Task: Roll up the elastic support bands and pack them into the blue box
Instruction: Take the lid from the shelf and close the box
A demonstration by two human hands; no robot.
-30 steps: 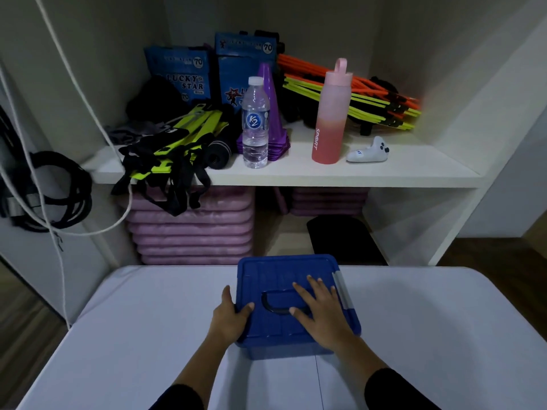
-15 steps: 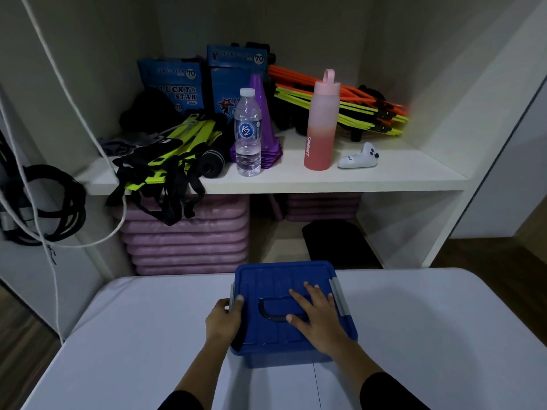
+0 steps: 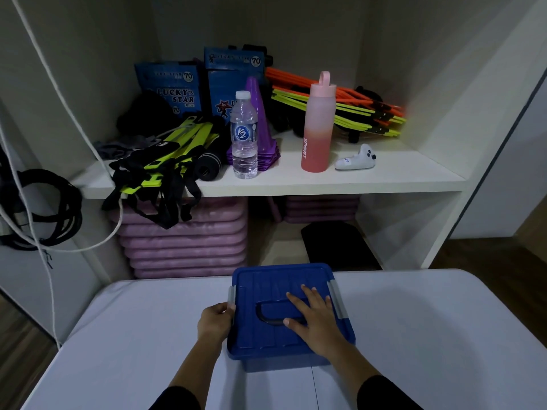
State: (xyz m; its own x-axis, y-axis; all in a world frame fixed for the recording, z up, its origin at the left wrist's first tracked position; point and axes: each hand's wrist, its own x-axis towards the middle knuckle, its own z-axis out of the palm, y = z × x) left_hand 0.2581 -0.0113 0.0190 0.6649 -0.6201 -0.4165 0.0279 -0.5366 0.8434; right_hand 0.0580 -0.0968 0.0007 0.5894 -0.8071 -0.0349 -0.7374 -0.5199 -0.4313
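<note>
On the tabletop point(image 3: 118, 335), at 6 o'clock: one blue box point(image 3: 275, 335), lid shut; contents hidden.
Counts: two bottles on the shelf point(image 3: 399, 179) at 12 o'clock, one clear water bottle point(image 3: 244, 137), one pink bottle point(image 3: 318, 125).
Your left hand point(image 3: 214, 324): fingers curled against the grey latch point(image 3: 231, 297) at the box's 9 o'clock edge; half a second ago they lay over the lid's corner.
Your right hand point(image 3: 318, 319): fingers spread flat on the lid, as before.
Bands: cannot tell where.
</note>
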